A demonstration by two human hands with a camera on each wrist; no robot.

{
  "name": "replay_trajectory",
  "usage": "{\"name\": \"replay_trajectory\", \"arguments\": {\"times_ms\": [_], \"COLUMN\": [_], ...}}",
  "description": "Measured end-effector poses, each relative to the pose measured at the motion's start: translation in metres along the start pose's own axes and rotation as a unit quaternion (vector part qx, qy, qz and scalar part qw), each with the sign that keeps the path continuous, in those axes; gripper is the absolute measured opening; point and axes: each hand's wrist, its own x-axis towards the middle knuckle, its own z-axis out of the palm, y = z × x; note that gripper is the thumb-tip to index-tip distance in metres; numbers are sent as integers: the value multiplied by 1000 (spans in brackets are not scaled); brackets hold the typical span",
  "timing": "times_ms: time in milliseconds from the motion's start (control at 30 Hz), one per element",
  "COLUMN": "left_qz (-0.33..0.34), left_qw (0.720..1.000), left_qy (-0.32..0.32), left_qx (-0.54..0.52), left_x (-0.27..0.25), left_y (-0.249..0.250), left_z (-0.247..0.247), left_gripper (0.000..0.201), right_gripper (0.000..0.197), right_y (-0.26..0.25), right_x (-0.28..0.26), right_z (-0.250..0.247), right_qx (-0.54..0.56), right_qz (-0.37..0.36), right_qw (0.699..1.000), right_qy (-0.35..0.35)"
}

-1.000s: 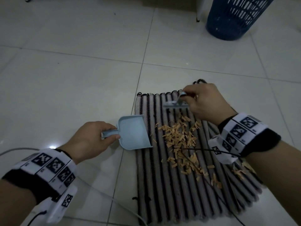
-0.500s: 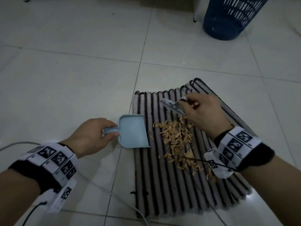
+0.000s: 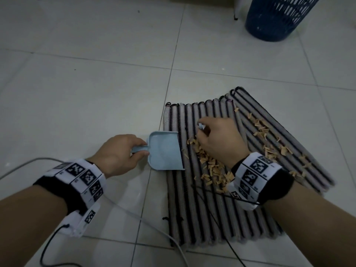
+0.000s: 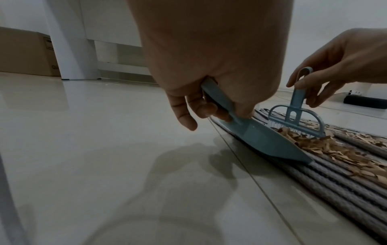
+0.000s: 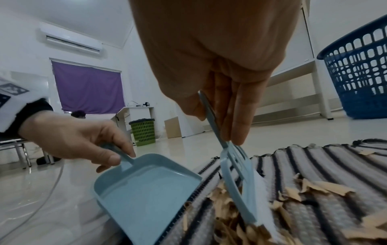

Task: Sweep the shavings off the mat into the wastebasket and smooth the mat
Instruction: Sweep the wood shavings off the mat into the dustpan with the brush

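Observation:
A grey and black striped mat point(image 3: 202, 218) lies on the tiled floor, its right part creased at an angle. Tan shavings point(image 3: 212, 168) lie heaped near its left edge, and more lie scattered on the right part. My left hand point(image 3: 134, 149) grips the handle of a light blue dustpan point(image 3: 165, 151), whose lip rests on the mat's left edge; the pan holds nothing. My right hand point(image 3: 204, 130) pinches the handle of a small blue brush point(image 4: 297, 119), bristles down in the shavings just beside the pan's lip. The blue wastebasket point(image 3: 277, 18) stands far right.
A white cable point(image 3: 134, 214) runs over the floor under my left arm, and a thin black cable point(image 3: 212, 212) crosses the mat. A white furniture leg point(image 3: 236, 8) stands next to the blue basket. A green basket point(image 5: 143, 132) and a cardboard box point(image 5: 172, 126) stand far off.
My right hand has drawn the brush leftward across the mat to the dustpan's lip, pushing shavings with it. The left hand and dustpan have stayed at the mat's left edge.

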Motion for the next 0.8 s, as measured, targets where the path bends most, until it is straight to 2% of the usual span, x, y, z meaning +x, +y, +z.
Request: {"name": "replay_trajectory", "arguments": {"times_ms": [233,433,500,667,800], "left_qz": [-4,-11,-15,-18,-28], "left_qw": [1000,1000,999,999,999], "left_qy": [-9,-16,-21,-18,-13], "left_qx": [20,11,20,38,45], "left_x": [-1,-6,-6,-3,-1], "left_y": [3,5,5,7,6], "left_z": [-2,-3,-3,-3,-2], "left_gripper": [52,54,56,52,37], "right_gripper": [19,23,22,19,19], "right_y": [-21,-10,-9,-38,-50], "right_x": [3,11,11,10,13], "right_z": [0,-28,-21,15,3], "right_qx": [44,30,18,16,50], "right_qz": [-34,-13,-20,-100,-99], "right_qw": [996,999,999,988,991], "right_qy": [-67,-25,-44,-115,-78]}}
